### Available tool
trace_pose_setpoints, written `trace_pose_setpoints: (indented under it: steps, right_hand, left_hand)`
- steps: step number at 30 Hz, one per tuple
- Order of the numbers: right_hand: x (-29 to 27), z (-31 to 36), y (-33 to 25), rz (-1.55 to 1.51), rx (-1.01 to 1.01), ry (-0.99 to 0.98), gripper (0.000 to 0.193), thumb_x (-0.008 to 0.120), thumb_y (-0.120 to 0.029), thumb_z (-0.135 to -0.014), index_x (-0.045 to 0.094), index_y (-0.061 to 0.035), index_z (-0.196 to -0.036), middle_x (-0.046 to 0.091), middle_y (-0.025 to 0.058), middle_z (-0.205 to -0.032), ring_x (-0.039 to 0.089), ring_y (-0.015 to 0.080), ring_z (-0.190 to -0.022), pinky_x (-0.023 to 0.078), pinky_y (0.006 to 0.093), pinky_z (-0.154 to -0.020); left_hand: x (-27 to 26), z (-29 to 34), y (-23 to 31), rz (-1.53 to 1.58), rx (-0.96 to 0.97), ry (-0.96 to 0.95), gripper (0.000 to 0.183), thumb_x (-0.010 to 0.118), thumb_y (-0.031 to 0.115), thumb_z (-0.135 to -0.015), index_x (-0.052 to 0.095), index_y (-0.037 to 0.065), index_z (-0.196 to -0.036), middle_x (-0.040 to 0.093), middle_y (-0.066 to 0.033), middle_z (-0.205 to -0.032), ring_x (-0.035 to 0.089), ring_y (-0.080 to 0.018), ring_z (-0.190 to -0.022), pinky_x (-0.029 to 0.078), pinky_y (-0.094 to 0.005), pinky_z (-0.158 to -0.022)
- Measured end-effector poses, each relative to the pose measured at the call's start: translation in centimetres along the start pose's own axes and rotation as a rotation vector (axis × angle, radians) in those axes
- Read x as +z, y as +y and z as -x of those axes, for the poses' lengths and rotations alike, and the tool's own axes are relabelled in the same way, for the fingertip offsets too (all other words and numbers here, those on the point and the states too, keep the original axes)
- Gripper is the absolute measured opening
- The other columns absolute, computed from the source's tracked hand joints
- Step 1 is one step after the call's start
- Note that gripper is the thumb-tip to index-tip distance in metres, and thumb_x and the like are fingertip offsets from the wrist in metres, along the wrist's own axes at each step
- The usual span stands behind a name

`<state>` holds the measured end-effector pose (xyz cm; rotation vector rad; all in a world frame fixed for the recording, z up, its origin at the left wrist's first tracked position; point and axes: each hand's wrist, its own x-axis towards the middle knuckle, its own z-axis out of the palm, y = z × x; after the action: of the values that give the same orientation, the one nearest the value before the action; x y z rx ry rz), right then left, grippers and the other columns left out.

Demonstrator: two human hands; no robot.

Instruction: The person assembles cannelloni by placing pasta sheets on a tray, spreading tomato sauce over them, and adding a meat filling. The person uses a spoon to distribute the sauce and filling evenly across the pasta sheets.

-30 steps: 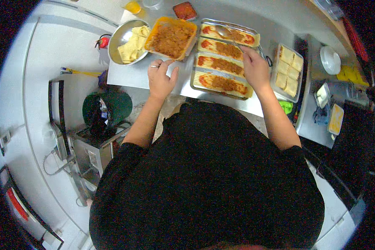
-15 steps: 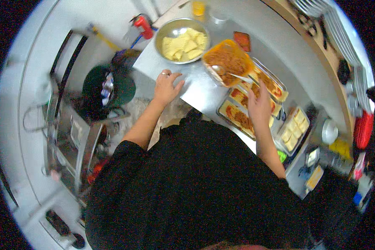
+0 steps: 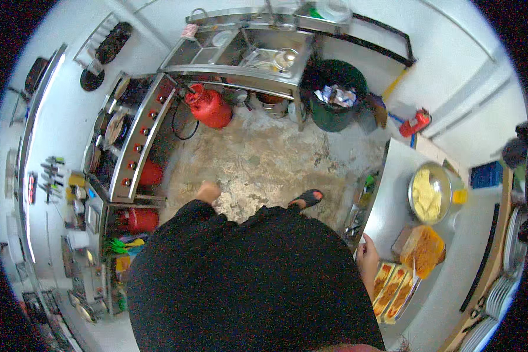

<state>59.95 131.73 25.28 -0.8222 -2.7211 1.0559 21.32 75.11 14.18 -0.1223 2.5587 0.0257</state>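
Note:
My right hand (image 3: 368, 255) is at the near edge of the steel table (image 3: 387, 202), its fingers partly spread with nothing seen in them. Beside it stands an orange-rimmed tub (image 3: 426, 253) of minced-meat sauce, with a pale spoon handle (image 3: 415, 271) leaning out. Closer to me lies a tray of pasta strips (image 3: 387, 290) spread with red sauce and meat. Beyond the tub, a steel bowl (image 3: 413, 202) contains folded yellow pasta sheets (image 3: 427, 193). My left hand (image 3: 208, 192) hangs over the floor, away from any object; its fingers are blurred.
A gas stove (image 3: 144, 138) and red gas cylinders (image 3: 210, 107) line the left side. A steel sink (image 3: 276, 56) is at the back, beside a dark green bin (image 3: 334, 114). A fire extinguisher (image 3: 416, 122) stands by the wall. Stacked plates (image 3: 498, 302) sit on the right shelf.
My view has swung left, bringing the stove, sink and floor into sight. My right hand has drawn back from the sauce tub to the table edge; my left has moved away from the table.

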Motion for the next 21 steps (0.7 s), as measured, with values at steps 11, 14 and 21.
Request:
trace_pose_setpoints:
  steps: [11,14,21]
  right_hand:
    - [11.4,-19.6,-15.8,0.072,-0.212,-0.445,0.041,0.063,-0.010,-0.095,0.062,-0.0062,-0.136,0.071,0.0197,-0.119,0.069,0.0355,-0.097,0.053,0.0419,-0.087]
    - [18.8,-24.1,-18.0,0.127,-0.288,-0.507,0.045,0.064,-0.014,-0.095,0.059,-0.0087,-0.140,0.071,0.0196,-0.114,0.066,0.0331,-0.090,0.053,0.0407,-0.085]
    - [28.0,-35.0,-28.4,0.132,-0.343,-0.730,0.044,0.066,-0.018,-0.095,0.060,-0.0083,-0.137,0.070,0.0165,-0.102,0.067,0.0302,-0.089,0.052,0.0402,-0.083]
  left_hand:
    - [4.1,-0.1,-12.3,0.199,-0.204,-0.076,0.058,0.059,0.043,-0.092,0.064,0.007,-0.137,0.066,-0.0214,-0.134,0.059,-0.0365,-0.131,0.047,-0.0454,-0.110]
    - [3.7,-4.1,-13.8,0.370,-0.158,0.034,0.056,0.063,0.040,-0.088,0.067,0.007,-0.133,0.065,-0.0204,-0.135,0.058,-0.0383,-0.130,0.047,-0.0459,-0.109]
    - [-3.7,-7.2,-15.8,0.525,-0.234,0.062,0.052,0.065,0.039,-0.087,0.069,0.008,-0.129,0.068,-0.0193,-0.130,0.060,-0.0382,-0.125,0.048,-0.0464,-0.107]
